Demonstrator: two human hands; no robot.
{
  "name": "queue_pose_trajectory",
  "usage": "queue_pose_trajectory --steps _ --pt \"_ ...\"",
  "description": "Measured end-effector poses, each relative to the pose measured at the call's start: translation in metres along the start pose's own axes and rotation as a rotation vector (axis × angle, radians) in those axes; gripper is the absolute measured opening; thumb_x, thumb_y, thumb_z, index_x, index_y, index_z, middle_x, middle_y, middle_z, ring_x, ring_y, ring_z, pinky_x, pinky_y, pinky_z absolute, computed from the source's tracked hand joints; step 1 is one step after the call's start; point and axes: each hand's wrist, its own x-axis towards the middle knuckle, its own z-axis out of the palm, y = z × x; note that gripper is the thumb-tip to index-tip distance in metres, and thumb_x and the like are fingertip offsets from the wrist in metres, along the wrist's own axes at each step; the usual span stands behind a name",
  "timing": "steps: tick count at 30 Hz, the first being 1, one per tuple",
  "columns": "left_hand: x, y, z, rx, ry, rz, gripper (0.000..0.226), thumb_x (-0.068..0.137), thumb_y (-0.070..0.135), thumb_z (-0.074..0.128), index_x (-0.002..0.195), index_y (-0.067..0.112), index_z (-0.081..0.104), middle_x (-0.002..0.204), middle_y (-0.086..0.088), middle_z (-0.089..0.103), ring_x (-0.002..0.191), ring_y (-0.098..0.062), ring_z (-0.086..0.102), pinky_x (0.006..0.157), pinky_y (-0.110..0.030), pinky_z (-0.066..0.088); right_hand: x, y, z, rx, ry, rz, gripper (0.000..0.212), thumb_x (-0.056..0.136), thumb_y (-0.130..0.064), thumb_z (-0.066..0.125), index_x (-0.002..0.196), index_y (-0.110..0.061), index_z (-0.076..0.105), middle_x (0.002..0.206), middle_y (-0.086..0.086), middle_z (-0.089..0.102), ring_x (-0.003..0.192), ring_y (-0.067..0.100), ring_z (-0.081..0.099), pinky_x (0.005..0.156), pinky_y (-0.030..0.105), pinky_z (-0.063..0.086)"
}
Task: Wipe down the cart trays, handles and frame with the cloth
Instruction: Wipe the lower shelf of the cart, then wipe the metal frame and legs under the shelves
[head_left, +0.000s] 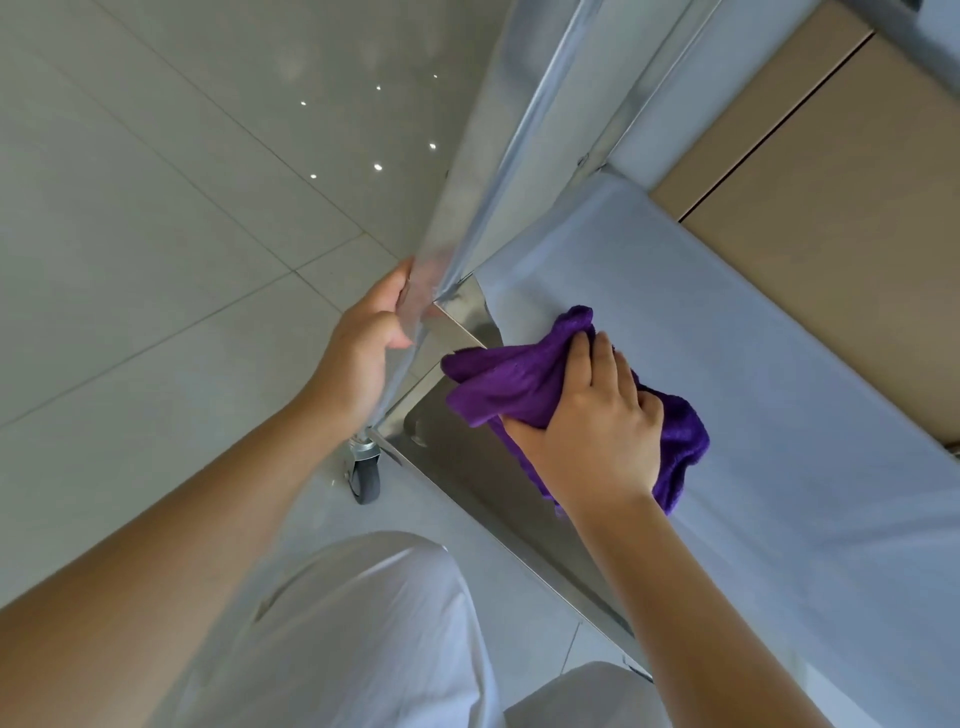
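Observation:
A steel cart stands in front of me, seen from above. Its flat tray (753, 395) fills the right side of the view. My right hand (597, 421) grips a bunched purple cloth (514, 384) and presses it on the tray's near left corner, by the rim. My left hand (363, 353) is wrapped around the cart's upright steel frame post (467, 218) just above that corner, thumb on the near face.
A grey caster wheel (366, 475) of the cart sits on the pale tiled floor (156, 234) below my left wrist. Beige cabinet fronts (831, 182) lie beyond the tray at upper right. My white trousers (353, 639) fill the bottom centre.

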Motion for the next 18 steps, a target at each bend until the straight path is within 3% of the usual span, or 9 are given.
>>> queue_pose_trajectory --steps 5,9,15,18 --pt "0.0 0.005 -0.004 -0.014 -0.01 -0.085 0.083 0.058 0.015 0.032 0.14 0.002 0.036 0.141 -0.011 0.045 0.133 -0.022 0.039 0.113 -0.039 0.027 0.022 -0.035 -0.006 -0.028 -0.074 -0.012 0.098 0.072 -0.072 0.058 0.139 -0.004 0.037 0.143 0.015 0.043 0.128 0.031 0.045 0.091 0.047 0.045" --pt "-0.003 0.01 -0.004 -0.163 -0.04 -0.152 0.058 0.085 0.028 0.029 0.138 0.006 0.039 0.137 -0.009 0.051 0.125 -0.016 0.049 0.103 -0.025 0.04 0.037 -0.054 -0.011 0.027 -0.145 -0.069 0.102 0.077 -0.074 0.049 0.148 -0.008 0.017 0.154 0.009 0.024 0.14 0.026 0.027 0.102 0.045 0.035" --pt "-0.004 0.018 -0.008 -0.192 -0.051 -0.181 0.047 0.095 0.045 0.022 0.115 0.022 0.057 0.108 0.012 0.069 0.106 -0.003 0.06 0.086 -0.014 0.045 0.043 -0.06 -0.02 0.198 -0.131 -0.168 0.08 0.087 -0.061 0.045 0.15 -0.018 0.018 0.157 0.0 0.019 0.143 0.019 0.02 0.109 0.04 0.027" --pt "-0.003 0.018 -0.008 -0.218 0.065 -0.174 0.059 0.09 0.053 0.025 0.132 0.018 0.047 0.126 0.002 0.06 0.113 -0.008 0.056 0.1 -0.024 0.04 0.043 -0.063 -0.023 0.369 -0.111 -0.123 0.062 0.092 -0.047 0.048 0.145 -0.02 0.033 0.148 0.0 0.039 0.133 0.02 0.04 0.103 0.038 0.036"
